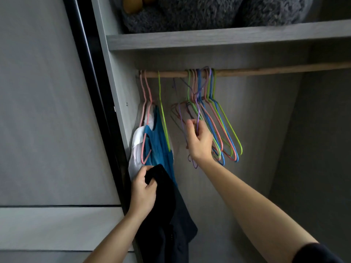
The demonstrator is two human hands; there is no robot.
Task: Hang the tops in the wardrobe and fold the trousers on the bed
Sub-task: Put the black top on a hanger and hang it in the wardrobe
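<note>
the person's right hand is closed in a pinch on a thin purple wire hanger, thumb and fingers curled round its neck. it sits amid a bunch of blue, green and pink wire hangers crowding the middle of the round wooden rail. the purple hook looks to be over the rail, tangled among its neighbours. to free it cleanly, the hand would do best to lift it straight up until the hook clears the rail, then draw it out towards the person. a sideways pull would likely drag the bunch along or knock one off.

the left hand, lower and near the wardrobe's left wall, grips a bunched black fabric top that hangs from its fist. it should find the neckline meanwhile, so the shoulders can be threaded one at a time.

at the rail's left end a ribbed blue sleeveless top hangs on a lime green hanger, and a white top on a pink hanger. the bare stretch of rail between these and the bunch looks the fitting place for the black one. above, a grey wooden shelf bears a grey fluffy bundle. no trousers or bed are in view.
</note>
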